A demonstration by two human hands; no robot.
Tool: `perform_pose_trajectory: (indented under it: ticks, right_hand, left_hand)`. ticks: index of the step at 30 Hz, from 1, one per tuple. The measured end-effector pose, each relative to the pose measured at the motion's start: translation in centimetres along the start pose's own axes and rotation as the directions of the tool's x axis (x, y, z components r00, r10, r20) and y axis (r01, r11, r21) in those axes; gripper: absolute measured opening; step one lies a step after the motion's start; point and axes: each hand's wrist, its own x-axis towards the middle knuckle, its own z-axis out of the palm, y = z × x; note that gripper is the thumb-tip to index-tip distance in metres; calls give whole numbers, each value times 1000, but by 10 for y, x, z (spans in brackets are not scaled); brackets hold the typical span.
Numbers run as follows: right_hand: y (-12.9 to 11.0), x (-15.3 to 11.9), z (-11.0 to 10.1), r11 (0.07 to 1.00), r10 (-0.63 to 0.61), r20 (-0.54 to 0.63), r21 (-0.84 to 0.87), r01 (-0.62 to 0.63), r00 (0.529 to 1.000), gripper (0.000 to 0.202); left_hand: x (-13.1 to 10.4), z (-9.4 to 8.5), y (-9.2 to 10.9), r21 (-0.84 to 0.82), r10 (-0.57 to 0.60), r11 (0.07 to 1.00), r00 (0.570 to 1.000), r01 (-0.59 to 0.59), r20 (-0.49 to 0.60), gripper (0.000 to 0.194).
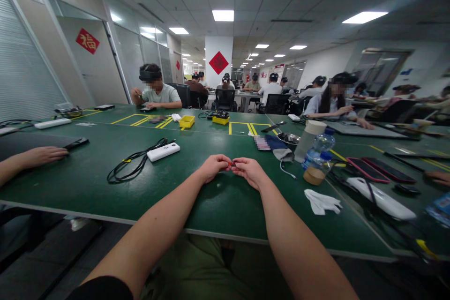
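Observation:
My left hand [213, 167] and my right hand [249, 172] meet over the green table [154, 197], near its front edge. Thumb and fingers of each hand are pinched together. Between the fingertips shows a small red piece [230, 164], held from the left by my left hand. A small dark bit shows at my right fingertips, too small to name. How the two pieces touch is hidden by the fingers.
A white power bank [163, 151] with black cables lies left. Yellow boxes [186, 122] stand farther back. At right are plastic bottles [318, 150], a metal bowl [288, 138] and a white glove [322, 201]. Another person's hand [45, 155] rests at far left.

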Motion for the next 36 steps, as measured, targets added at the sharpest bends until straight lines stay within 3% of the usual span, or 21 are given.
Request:
perform_pose_trajectory:
  ticks: [15,36]
  right_hand:
    - [1,0,-1,999,1,44,-41,0,999,27]
    - [2,-1,-1,998,-14,44,-64,17,999,23]
  left_hand:
    - [-1,-1,-1,-15,53,999,998,-53,27,15]
    - [-1,1,-1,131,117,985,993,-114,-11,21]
